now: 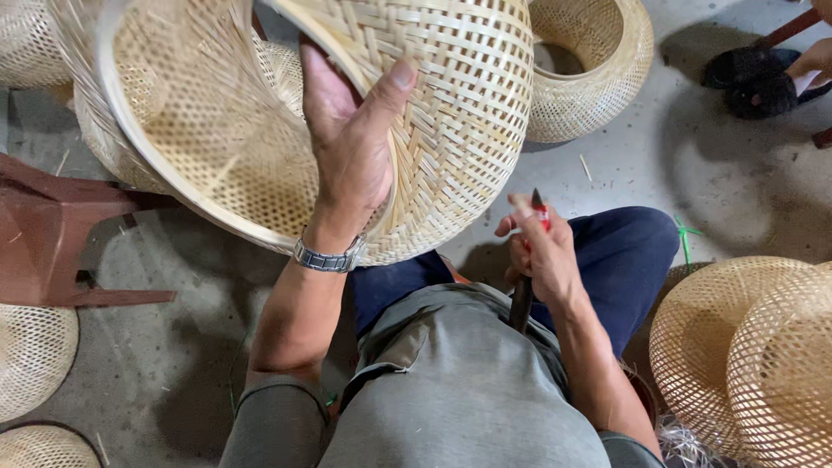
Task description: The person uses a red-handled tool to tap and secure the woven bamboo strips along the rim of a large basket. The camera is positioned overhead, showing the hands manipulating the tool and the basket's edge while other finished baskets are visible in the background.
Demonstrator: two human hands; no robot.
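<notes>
A seated person's left hand (pixel 351 152) clamps the rim of a large round woven bamboo basket (pixel 451 113), thumb outside against the weave and fingers tucked inside the opening, holding it tilted above the lap with its open mouth turned toward the left of the scene. A metal wristwatch (pixel 328 257) circles that wrist. The right hand (pixel 542 251) is closed around a red-handled cutting tool (pixel 539 212), its dark tip pointing up just beside the basket's lower curve, not clearly touching it. The person wears a grey shirt (pixel 459 390) and dark blue trousers (pixel 624 256). More woven baskets stand on the concrete floor (pixel 711 173): one open-topped basket (pixel 589 65) behind the held one, two stacked baskets (pixel 754 355) to the right, others at the left edge (pixel 30 347). A reddish-brown stool (pixel 52 234) sits to the left. At the top right, a black slipper (pixel 754 82) belongs to someone else nearby.
</notes>
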